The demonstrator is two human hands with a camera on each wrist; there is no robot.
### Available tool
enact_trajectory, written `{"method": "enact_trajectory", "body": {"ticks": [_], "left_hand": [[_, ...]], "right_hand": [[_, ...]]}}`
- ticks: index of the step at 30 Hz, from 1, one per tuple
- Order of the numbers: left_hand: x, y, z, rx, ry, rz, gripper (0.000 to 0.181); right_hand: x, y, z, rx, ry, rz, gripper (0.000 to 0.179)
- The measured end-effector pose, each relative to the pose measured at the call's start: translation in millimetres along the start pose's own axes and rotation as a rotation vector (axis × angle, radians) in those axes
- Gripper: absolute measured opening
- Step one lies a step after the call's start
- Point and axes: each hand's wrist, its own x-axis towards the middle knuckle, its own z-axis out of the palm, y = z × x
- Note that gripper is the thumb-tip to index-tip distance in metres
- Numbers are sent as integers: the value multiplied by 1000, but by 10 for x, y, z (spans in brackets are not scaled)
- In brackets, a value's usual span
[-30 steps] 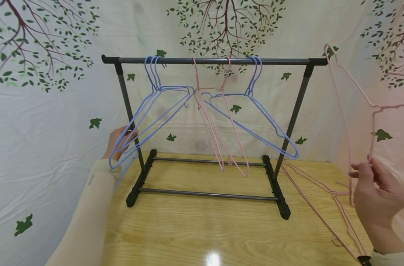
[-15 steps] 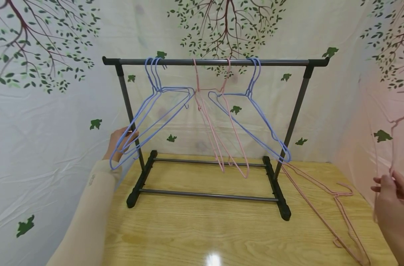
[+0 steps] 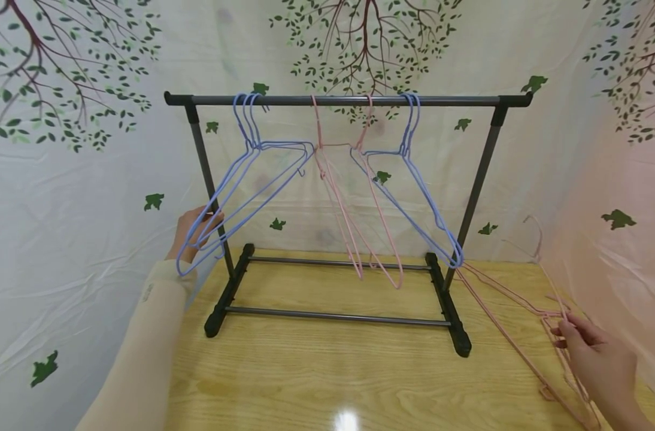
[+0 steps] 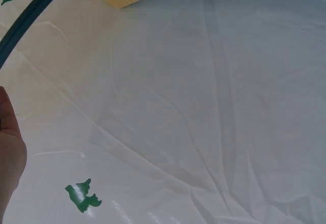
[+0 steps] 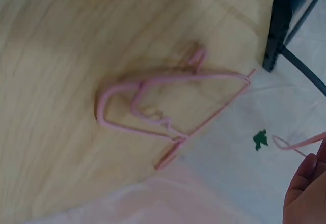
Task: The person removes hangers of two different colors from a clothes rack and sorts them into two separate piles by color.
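Observation:
My left hand (image 3: 185,227) grips the left upright of the black garment rack (image 3: 349,100), behind the lower corners of several blue hangers (image 3: 233,170). In the left wrist view only part of this hand (image 4: 11,155) shows at the left edge. My right hand (image 3: 599,356) pinches a pink wire hanger (image 3: 551,281) between thumb and fingers, hook upward, right of the rack. In the right wrist view the hand (image 5: 305,191) and part of that hanger (image 5: 303,142) show at the right edge. Beneath it, pink hangers (image 3: 502,332) lie on the table.
Two pink hangers (image 3: 380,209) hang mid-bar. Further right on the bar hang blue hangers (image 3: 425,188). The rack's feet (image 3: 462,335) stand on the wooden table (image 3: 306,371). A leaf-patterned sheet (image 3: 117,197) closes off the back and sides.
My right hand went outward to the right with the pink hanger, then came back left and lower over the table. The blue hangers at right swung slightly. My left hand kept its place.

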Motion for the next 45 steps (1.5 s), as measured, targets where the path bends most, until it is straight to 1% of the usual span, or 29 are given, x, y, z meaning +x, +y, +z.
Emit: {"method": "enact_trajectory", "body": {"ticks": [2, 3, 5, 9, 10, 13, 16, 22, 24, 25, 27, 29, 30, 31, 32, 33, 35, 37, 40, 43, 45], "left_hand": [[15, -33, 11, 1, 1, -11, 42], [25, -50, 18, -3, 4, -14, 41], [46, -85, 30, -6, 13, -19, 38], [77, -114, 38, -12, 25, -19, 37], [82, -117, 37, -11, 24, -20, 37], [85, -95, 30, -7, 10, -30, 39], [74, -61, 20, -5, 7, -36, 41], [23, 29, 18, -13, 38, -6, 38], [4, 61, 16, -18, 42, -3, 38], [-1, 71, 13, -17, 43, -4, 38], [-10, 87, 6, -24, 46, -10, 38], [-18, 104, -4, -29, 32, -21, 40], [-21, 113, -9, -31, 25, -27, 41], [-23, 122, -13, -34, 18, -35, 42], [-26, 131, -17, -42, 10, -44, 43], [-28, 137, -20, -48, 0, -54, 44], [-28, 139, -25, -49, -8, -65, 44], [-33, 147, -30, -56, -9, -66, 43], [-42, 152, -31, -59, -5, -60, 42], [-50, 153, -29, -59, -1, -54, 42], [-53, 155, -26, -58, 5, -52, 42]], "right_hand": [[-17, 54, 21, 57, -65, 25, 16], [-15, 76, 28, 75, -97, 49, 18], [-4, 117, 39, 101, -156, 120, 23], [30, 184, 43, 13, -260, 216, 58], [39, 199, 38, -11, -277, 229, 61], [67, 243, 13, -58, -307, 254, 64], [95, 293, -16, -64, -313, 264, 63], [136, 395, -56, 67, -308, 307, 62], [138, 417, -66, 125, -319, 305, 58], [135, 426, -69, 159, -326, 303, 52], [130, 440, -73, 224, -347, 293, 33], [133, 445, -73, 281, -364, 299, 14], [136, 445, -70, 289, -371, 304, 12], [139, 443, -63, 279, -382, 307, 13], [146, 440, -56, 250, -392, 310, 18], [155, 437, -49, 214, -398, 318, 28], [175, 436, -37, 108, -412, 338, 50], [193, 452, -37, 11, -433, 346, 66], [220, 489, -55, -91, -462, 366, 71], [236, 528, -84, -173, -498, 339, 70], [248, 546, -107, -254, -515, 296, 67]]}}
